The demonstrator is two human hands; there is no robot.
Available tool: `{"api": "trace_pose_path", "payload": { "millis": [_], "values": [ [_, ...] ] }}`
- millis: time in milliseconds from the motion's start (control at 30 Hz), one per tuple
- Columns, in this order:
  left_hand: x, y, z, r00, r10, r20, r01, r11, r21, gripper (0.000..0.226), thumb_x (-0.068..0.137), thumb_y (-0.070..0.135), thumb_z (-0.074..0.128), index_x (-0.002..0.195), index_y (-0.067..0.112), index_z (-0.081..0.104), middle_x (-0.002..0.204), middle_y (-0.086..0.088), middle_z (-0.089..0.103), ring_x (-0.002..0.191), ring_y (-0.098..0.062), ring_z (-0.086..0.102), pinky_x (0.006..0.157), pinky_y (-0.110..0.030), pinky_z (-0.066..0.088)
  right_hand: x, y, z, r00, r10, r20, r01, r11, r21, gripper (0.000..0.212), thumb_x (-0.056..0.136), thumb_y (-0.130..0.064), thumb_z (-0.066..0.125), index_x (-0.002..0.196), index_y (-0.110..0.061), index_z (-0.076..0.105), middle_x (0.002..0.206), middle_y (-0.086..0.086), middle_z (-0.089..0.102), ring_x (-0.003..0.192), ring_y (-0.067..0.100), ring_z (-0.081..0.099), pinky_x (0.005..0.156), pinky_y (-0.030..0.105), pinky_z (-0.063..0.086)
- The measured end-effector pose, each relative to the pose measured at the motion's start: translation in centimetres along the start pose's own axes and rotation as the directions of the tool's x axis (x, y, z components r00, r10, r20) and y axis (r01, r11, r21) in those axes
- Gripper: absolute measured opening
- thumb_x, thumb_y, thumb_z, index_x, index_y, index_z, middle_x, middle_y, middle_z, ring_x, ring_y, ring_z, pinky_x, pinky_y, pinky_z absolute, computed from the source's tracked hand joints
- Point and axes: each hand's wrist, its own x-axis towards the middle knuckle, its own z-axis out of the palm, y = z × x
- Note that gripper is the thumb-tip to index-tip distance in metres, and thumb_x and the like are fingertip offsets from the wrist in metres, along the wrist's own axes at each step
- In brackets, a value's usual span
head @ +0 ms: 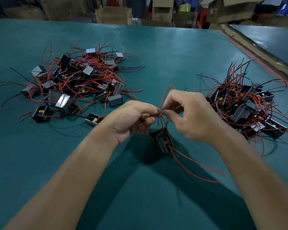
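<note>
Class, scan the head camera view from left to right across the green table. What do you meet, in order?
In order: left pile of wired black modules → left hand → black module dangling by its wires, which both hands pinch → right hand → right pile of wired modules.

Both bare forearms reach forward and converge. The left hand (pixel 131 120) curls palm-down with thumb and forefinger pinched. The right hand (pixel 194 113) mirrors it, fingers (pixel 177 98) arched, and the tips of both hands meet on a thin red wire (pixel 164 95).
</note>
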Motion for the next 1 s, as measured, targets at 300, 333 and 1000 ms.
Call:
{"api": "trace_pose_path", "payload": {
  "millis": [300, 333, 1000],
  "values": [
    [0.2, -0.3, 0.4, 0.977, 0.205, -0.066, -0.197, 0.974, 0.109, 0.025, 0.096, 0.018, 0.058, 0.070, 0.017, 0.057, 0.045, 0.004, 0.043, 0.040, -0.009, 0.032, 0.040, -0.018, 0.027, 0.5, 0.4, -0.1, 0.981, 0.194, -0.004, -0.190, 0.964, 0.188, 0.012, 0.085, -0.029, 0.065, 0.077, -0.020, 0.063, 0.065, -0.001, 0.066, 0.061, 0.023, 0.061, 0.065, 0.043, 0.055],
    [0.3, -0.3, 0.4, 0.971, 0.224, -0.087, -0.213, 0.970, 0.117, 0.025, 0.096, 0.016, 0.056, 0.072, 0.016, 0.057, 0.044, 0.004, 0.044, 0.040, -0.010, 0.032, 0.041, -0.020, 0.028, 0.6, 0.5, -0.2, 0.973, 0.230, -0.001, -0.226, 0.955, 0.191, 0.015, 0.083, -0.032, 0.061, 0.074, -0.021, 0.062, 0.065, 0.000, 0.066, 0.062, 0.025, 0.062, 0.066, 0.045, 0.056],
    [0.3, 0.0, 0.6, 0.904, 0.354, -0.239, -0.351, 0.935, 0.058, 0.013, 0.096, 0.003, 0.051, 0.088, 0.013, 0.055, 0.050, -0.002, 0.059, 0.032, -0.014, 0.040, 0.035, -0.018, 0.035, -0.6, -1.5, 0.4, 0.849, 0.185, 0.494, -0.179, 0.982, -0.061, 0.020, 0.073, -0.031, 0.077, 0.087, -0.026, 0.063, 0.078, -0.005, 0.063, 0.073, 0.013, 0.059, 0.069, 0.030, 0.051]
  ]
}}
